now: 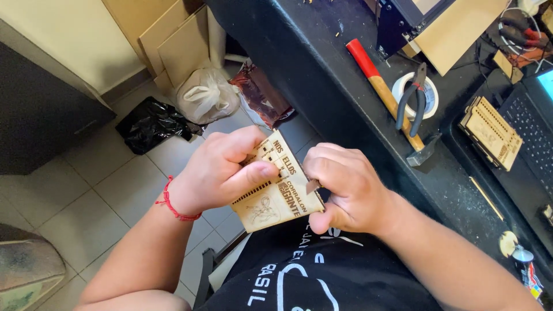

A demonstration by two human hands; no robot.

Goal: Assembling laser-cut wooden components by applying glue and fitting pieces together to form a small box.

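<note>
The left hand point(216, 173) grips an engraved wooden box point(276, 184) over the person's lap, off the black tabletop's point(322, 75) edge. The right hand point(343, 187) pinches what seems a small blade point(313, 185) against it.

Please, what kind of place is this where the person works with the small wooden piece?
Probably a small hobby or craft workshop. A black workbench carries a hammer, pliers and more laser-cut wooden pieces, while the left hand and right hand hold an engraved wooden piece.
</note>
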